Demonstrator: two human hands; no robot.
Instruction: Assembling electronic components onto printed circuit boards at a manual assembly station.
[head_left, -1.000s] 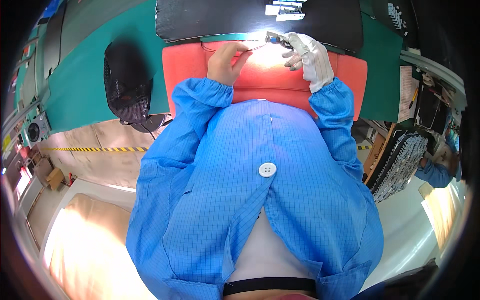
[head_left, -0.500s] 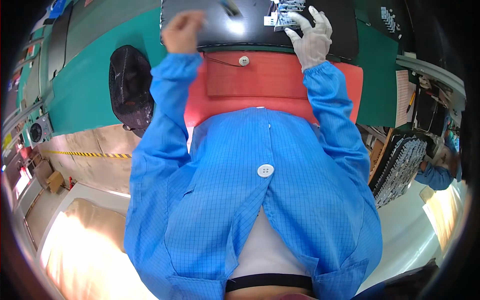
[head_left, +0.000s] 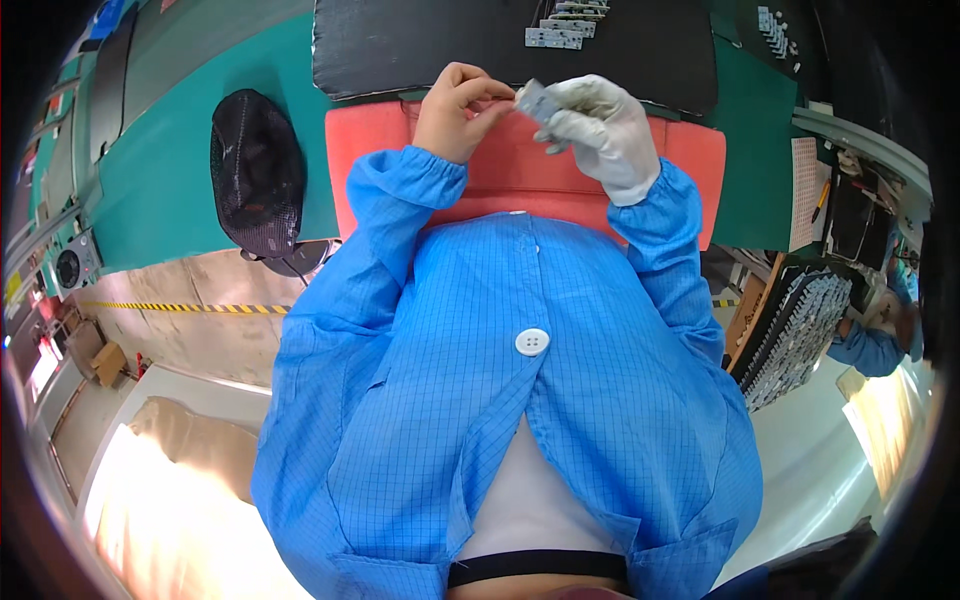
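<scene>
My right hand (head_left: 605,135), in a white glove, grips a small grey-white circuit board (head_left: 538,102) between thumb and fingers, above the red cushion. The board is tilted, with a pale end toward my left hand. Bare and pinched closed, my left hand (head_left: 460,110) brings its thumb and fingertips up to that end; whatever is between them is too small to make out. Beyond both hands, several similar circuit boards (head_left: 560,35) lie in an overlapping row on the black mat (head_left: 420,50).
The red cushion (head_left: 480,185) lies against the green table (head_left: 150,190)'s near edge. A black mesh cap (head_left: 257,170) sits at left. More small parts (head_left: 775,35) lie far right. At right, a rack of boards (head_left: 800,335) stands near another person's blue sleeve (head_left: 868,350).
My right hand has come back from the row of boards toward me and now holds one. My left hand has moved right and nearer, meeting it over the cushion.
</scene>
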